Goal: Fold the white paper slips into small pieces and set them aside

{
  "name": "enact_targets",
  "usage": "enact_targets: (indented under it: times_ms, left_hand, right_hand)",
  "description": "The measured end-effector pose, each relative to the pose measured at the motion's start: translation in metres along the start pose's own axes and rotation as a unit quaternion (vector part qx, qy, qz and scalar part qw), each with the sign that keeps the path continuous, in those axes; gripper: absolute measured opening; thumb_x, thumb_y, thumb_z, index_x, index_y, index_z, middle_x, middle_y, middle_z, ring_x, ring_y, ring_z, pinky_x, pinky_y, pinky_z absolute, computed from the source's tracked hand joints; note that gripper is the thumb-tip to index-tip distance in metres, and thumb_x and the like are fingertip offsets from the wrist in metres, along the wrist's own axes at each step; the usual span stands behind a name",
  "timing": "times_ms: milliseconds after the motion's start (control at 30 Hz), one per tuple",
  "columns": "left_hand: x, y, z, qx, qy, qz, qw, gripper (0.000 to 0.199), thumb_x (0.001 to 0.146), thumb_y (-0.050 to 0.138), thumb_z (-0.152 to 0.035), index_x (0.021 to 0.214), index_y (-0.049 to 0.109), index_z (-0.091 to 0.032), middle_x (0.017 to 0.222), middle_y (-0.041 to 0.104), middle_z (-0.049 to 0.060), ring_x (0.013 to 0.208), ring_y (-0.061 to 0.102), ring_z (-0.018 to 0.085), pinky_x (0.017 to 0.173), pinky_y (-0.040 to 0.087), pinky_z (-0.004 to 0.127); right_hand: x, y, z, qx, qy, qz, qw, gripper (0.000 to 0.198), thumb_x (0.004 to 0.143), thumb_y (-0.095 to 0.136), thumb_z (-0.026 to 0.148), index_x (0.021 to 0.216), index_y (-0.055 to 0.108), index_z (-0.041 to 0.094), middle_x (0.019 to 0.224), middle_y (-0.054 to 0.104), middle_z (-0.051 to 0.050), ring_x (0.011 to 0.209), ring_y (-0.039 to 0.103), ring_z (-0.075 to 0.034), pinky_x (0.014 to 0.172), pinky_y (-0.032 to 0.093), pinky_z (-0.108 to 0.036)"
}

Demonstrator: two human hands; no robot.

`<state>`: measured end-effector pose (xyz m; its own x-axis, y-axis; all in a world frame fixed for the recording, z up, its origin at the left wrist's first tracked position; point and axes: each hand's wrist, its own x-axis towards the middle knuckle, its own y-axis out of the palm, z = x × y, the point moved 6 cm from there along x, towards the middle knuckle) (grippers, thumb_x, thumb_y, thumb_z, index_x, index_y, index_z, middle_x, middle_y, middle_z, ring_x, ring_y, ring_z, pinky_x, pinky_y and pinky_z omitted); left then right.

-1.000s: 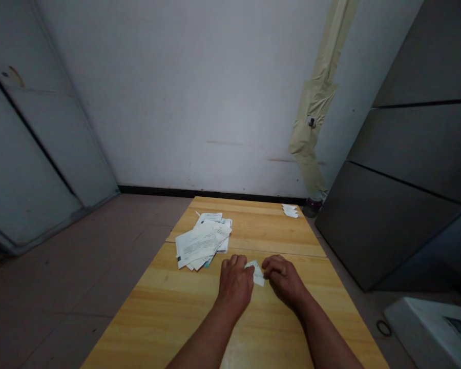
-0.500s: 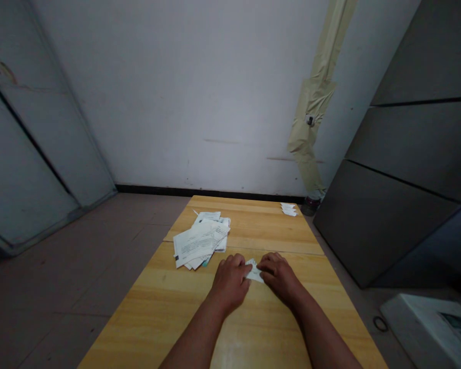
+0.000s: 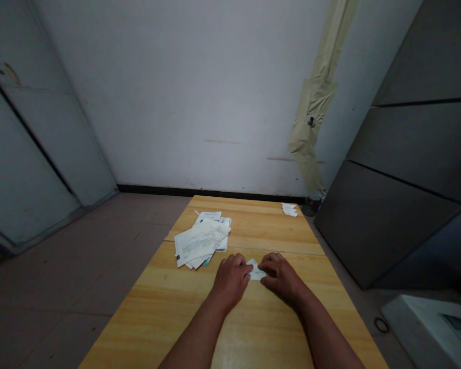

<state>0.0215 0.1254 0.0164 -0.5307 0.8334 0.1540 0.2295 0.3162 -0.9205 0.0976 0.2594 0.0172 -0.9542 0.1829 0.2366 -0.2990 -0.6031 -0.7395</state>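
A small folded piece of white paper lies on the wooden table between my hands. From the left, my left hand grips its edge with thumb and curled fingers. My right hand pinches the opposite side. The paper's top edge looks pointed, and parts of both sides are hidden under my fingers. Beyond my left hand sits a loose pile of printed sheets, overlapping at angles. Several small folded white papers rest together at the table's far right corner.
A white wall stands behind the table, with a taped pipe running down it. Grey panels rise at the right. A white box-like device and a black ring are on the floor at the lower right.
The lower edge of the folded paper now looks straighter, lying more level between my fingers. Both hands have stayed almost in place.
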Motion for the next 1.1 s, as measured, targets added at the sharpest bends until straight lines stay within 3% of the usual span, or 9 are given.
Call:
enact_targets:
  times_ms: [467,900,1100]
  left_hand:
    - [0.002,0.004,0.002,-0.023,-0.002,-0.007,1.0,0.021,0.082,0.066,-0.034,0.102,0.071,-0.029,0.1,0.059,0.002,0.097,0.052,0.02,0.083,0.039,0.033]
    - [0.001,0.002,-0.001,-0.01,0.011,-0.039,0.999,0.013,0.086,0.061,-0.03,0.094,0.071,-0.026,0.096,0.059,0.003,0.093,0.052,0.02,0.079,0.038,0.033]
    - [0.0,0.002,-0.001,-0.014,0.011,-0.041,0.999,0.016,0.089,0.057,-0.029,0.095,0.071,-0.024,0.096,0.059,0.004,0.092,0.052,0.02,0.078,0.037,0.033]
  right_hand:
    - [0.002,0.003,-0.003,-0.043,-0.035,0.007,0.998,0.023,0.075,0.065,0.01,0.091,0.075,0.023,0.094,0.065,-0.005,0.092,0.056,-0.021,0.081,0.041,-0.033]
    - [-0.002,0.003,0.014,-0.027,-0.023,0.0,0.999,0.023,0.069,0.065,0.008,0.087,0.069,0.022,0.093,0.062,-0.001,0.087,0.055,-0.018,0.078,0.04,-0.029]
    - [-0.001,0.01,0.016,-0.121,-0.074,0.003,0.99,0.015,0.085,0.058,0.011,0.076,0.068,0.019,0.083,0.063,-0.004,0.084,0.055,-0.018,0.076,0.037,-0.029]
